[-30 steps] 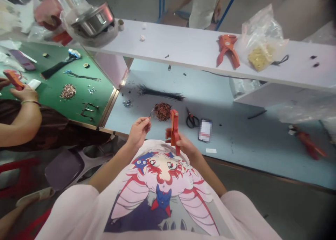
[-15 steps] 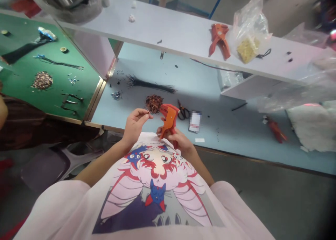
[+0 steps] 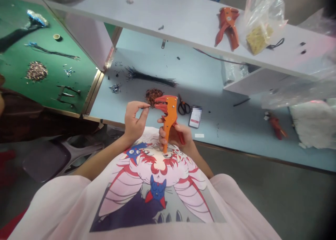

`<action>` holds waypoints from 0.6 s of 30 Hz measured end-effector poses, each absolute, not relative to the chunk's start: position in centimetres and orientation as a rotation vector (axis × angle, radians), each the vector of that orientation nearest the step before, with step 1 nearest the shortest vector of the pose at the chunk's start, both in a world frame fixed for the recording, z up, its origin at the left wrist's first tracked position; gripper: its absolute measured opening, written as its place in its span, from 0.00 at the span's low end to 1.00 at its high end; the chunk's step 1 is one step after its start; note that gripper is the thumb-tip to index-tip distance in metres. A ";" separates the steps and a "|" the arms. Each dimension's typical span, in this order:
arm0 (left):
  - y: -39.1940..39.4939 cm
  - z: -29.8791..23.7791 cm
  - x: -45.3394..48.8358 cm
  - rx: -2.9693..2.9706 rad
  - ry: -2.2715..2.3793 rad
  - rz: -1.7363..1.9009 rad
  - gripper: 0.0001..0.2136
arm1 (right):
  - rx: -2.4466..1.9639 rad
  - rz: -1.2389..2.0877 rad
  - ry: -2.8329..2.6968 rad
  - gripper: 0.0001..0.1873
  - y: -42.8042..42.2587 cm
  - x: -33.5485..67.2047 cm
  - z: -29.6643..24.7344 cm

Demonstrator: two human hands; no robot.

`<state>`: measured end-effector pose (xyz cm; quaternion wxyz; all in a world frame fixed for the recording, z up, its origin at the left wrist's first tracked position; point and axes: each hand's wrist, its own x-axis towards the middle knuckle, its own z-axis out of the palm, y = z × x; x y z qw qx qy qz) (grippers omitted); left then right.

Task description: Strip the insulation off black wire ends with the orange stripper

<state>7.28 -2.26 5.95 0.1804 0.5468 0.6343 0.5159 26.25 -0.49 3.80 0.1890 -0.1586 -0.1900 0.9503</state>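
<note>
My right hand (image 3: 175, 136) is wrapped round the handles of an orange wire stripper (image 3: 168, 113), held upright with its jaws pointing left. My left hand (image 3: 133, 120) pinches a short thin dark wire (image 3: 147, 106) between thumb and fingers, its end right at the stripper's jaws. Both hands hover over the near edge of the light blue table (image 3: 236, 128), just in front of my chest. A small heap of copper-brown wire scraps (image 3: 153, 93) lies on the table right behind the hands.
Black scissors (image 3: 183, 107) and a phone (image 3: 195, 118) lie right of the hands; a bundle of black wires (image 3: 149, 78) lies farther back. A white shelf (image 3: 183, 19) carries another orange stripper (image 3: 227, 26) and a plastic bag (image 3: 261, 26). A green table (image 3: 39, 51) adjoins on the left.
My right hand has turned the stripper so its jaws face left and raised it. My left hand has brought the wire end up to the jaws. The view has shifted toward the table.
</note>
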 end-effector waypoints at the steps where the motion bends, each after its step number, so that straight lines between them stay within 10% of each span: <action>1: -2.2 5.9 7.3 1.543 1.790 1.464 0.05 | -0.449 2.674 -0.542 0.29 -0.5 26.3 3.8; 18: -1.7 6.8 6.9 1.876 1.895 1.452 0.05 | -0.487 2.628 -0.701 0.24 -0.1 26.2 5.1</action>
